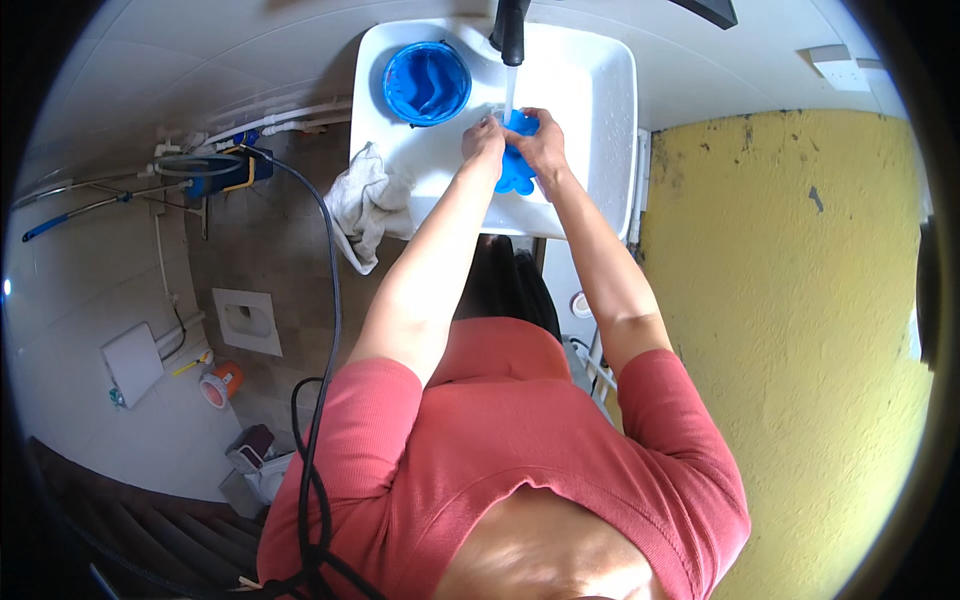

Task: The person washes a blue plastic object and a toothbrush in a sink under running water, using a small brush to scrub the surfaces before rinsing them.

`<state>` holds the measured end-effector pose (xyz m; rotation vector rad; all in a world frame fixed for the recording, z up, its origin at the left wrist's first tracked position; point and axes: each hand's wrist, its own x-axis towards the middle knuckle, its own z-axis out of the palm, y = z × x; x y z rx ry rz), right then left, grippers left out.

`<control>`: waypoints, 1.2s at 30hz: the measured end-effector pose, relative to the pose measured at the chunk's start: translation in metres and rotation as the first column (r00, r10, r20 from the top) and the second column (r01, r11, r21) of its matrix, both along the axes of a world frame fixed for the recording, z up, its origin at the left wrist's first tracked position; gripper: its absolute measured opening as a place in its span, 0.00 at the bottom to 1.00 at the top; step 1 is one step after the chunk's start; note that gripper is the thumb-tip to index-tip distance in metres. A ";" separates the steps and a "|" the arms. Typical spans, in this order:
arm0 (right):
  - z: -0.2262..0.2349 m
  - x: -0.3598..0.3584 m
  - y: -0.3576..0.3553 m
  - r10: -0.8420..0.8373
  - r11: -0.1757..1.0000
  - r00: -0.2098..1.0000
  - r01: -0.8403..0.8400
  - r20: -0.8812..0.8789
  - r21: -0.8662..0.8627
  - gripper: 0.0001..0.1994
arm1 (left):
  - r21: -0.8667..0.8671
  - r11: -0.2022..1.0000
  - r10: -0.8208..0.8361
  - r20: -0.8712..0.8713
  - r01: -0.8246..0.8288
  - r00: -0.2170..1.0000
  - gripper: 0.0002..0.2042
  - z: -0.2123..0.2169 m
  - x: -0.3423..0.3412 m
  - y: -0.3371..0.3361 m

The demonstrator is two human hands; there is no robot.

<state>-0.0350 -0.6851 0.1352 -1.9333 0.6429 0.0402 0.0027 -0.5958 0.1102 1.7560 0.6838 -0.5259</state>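
Water runs from a black faucet (510,40) at the back of a white sink (604,140). Under that stream, both my hands grip a bright blue flat piece (515,180) with a rounded, lobed edge; its exact kind is unclear. My left hand (484,142) is closed at its left side, fingers bent and partly hidden. On the other side, my right hand (541,148) curls over its upper right part, thumb pointing inward. A round blue tub (427,84) with darker blue contents or folds inside stands at the sink's back left, apart from my hands.
A greyish-white cloth (366,205) hangs over the sink's left front corner. A yellow wall (780,300) rises on the right. Down to the left are a squat toilet (247,320) and an orange bucket (221,384). A black cable (334,260) hangs along my left side.
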 end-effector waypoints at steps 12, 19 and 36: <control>0.070 0.034 -0.038 -0.215 0.976 0.883 0.184 0.416 0.113 0.21 | -0.439 0.898 -0.009 -0.065 -0.021 0.998 0.16 0.012 -0.007 0.001; 0.157 0.081 -0.038 -0.296 0.850 0.849 0.025 0.438 0.526 0.07 | -0.384 0.922 -0.086 -0.088 0.046 0.992 0.16 0.017 -0.015 0.007; 0.013 -0.027 0.007 -0.199 0.771 0.970 0.067 0.140 0.634 0.09 | -0.570 0.822 0.053 0.083 0.003 0.995 0.07 0.041 -0.021 0.047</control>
